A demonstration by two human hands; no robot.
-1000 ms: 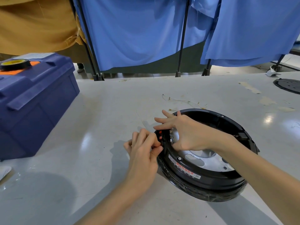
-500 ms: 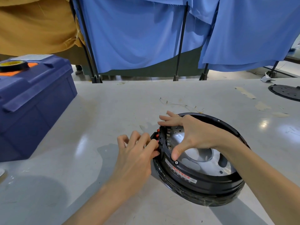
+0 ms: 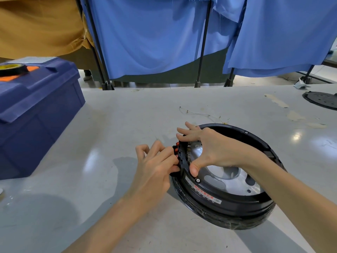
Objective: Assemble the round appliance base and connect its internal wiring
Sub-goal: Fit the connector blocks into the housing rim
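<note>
A glossy pale grey table (image 3: pixel 113 125) fills the lower view from 3 to 9 o'clock. Soft white glare (image 3: pixel 296 136) from overhead light shows on it at 3 o'clock. Scraps of tan tape residue (image 3: pixel 276 101) mark it at 2 o'clock. At 9 o'clock a navy plastic toolbox (image 3: pixel 36 115) stands on the table, with a black roll of tape (image 3: pixel 18 71) on its lid. Beyond the far edge, from 11 to 2 o'clock, blue cloth curtains (image 3: pixel 149 33) hang on black metal poles (image 3: pixel 204 42), with a dark green cloth (image 3: pixel 164 77) below them. Ochre cloth (image 3: pixel 36 24) hangs at 10 o'clock. A strip of pale floor (image 3: pixel 264 80) shows under the curtains at 1 o'clock.
</note>
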